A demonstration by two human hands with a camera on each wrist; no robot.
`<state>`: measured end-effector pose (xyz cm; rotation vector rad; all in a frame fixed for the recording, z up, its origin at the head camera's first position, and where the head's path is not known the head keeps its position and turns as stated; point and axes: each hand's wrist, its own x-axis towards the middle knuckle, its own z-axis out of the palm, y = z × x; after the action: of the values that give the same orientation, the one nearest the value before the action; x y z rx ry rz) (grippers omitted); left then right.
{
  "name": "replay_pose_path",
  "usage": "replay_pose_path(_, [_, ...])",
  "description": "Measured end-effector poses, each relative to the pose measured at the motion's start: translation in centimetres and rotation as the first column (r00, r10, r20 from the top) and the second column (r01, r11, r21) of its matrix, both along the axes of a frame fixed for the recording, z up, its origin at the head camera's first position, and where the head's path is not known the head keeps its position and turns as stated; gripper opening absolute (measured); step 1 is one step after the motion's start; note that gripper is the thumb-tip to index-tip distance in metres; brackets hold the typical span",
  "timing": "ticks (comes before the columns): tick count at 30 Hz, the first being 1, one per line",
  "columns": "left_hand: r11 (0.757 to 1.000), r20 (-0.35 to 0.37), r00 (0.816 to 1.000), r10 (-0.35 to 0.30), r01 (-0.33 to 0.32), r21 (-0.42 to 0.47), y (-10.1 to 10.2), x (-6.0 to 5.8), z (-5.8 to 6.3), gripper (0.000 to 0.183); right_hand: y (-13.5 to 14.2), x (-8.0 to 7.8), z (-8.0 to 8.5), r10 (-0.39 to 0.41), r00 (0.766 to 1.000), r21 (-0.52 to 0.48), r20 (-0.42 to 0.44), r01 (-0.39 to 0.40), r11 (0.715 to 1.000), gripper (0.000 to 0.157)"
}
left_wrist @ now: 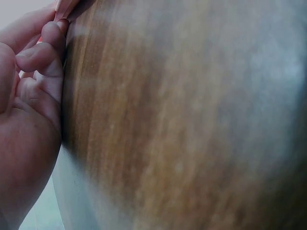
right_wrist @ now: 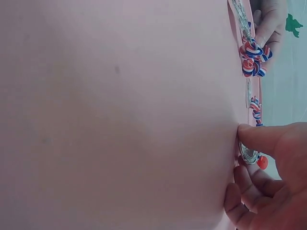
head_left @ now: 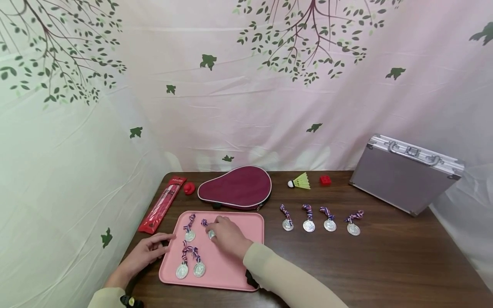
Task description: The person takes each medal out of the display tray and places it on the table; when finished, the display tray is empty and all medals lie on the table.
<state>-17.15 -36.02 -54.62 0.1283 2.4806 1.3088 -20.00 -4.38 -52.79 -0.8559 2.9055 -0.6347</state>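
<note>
My right hand (head_left: 229, 237) is over the pink tray (head_left: 231, 280), its thumb and fingers pinching a silver medal (head_left: 211, 234) with a knotted striped ribbon. In the right wrist view this medal (right_wrist: 248, 152) shows between thumb and fingers, low over the tray. My left hand (head_left: 144, 254) holds the tray's left rim; in the left wrist view its fingers (left_wrist: 41, 57) are curled. Also on the tray lie a medal (head_left: 190, 235) at the upper left and two medals, one (head_left: 182, 270) beside the other (head_left: 199, 269), lower down.
Right of the tray, several medals (head_left: 308, 226) lie in a row. Behind stand a maroon paddle case (head_left: 236, 188), a yellow shuttlecock (head_left: 300, 182), a red block (head_left: 325, 180), a red rubber duck (head_left: 189, 188), a red packet (head_left: 163, 205) and a silver case (head_left: 404, 175).
</note>
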Motion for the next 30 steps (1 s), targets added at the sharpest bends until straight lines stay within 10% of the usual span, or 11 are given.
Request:
replay_pose_path(17, [1.0, 0.009, 1.0, 0.02, -0.02, 0.001, 0.1, 0.1, -0.1, 0.039, 6.2, 0.4, 0.3, 0.187, 0.977, -0.41, 0.102, -0.13, 0.903, 0.034])
replay_pose_path(24, [0.999, 0.015, 0.999, 0.036, -0.036, -0.004, 0.2, 0.1, 0.1, 0.039, 12.3, 2.5, 1.0, 0.14, 0.982, -0.479, 0.125, -0.064, 0.875, 0.033])
replay_pose_path(30, [0.999, 0.022, 0.999, 0.041, -0.041, -0.004, 0.2, 0.1, 0.0, 0.039, 17.7, 4.6, 0.7, 0.043, 0.994, -0.416, 0.105, 0.005, 0.909, 0.03])
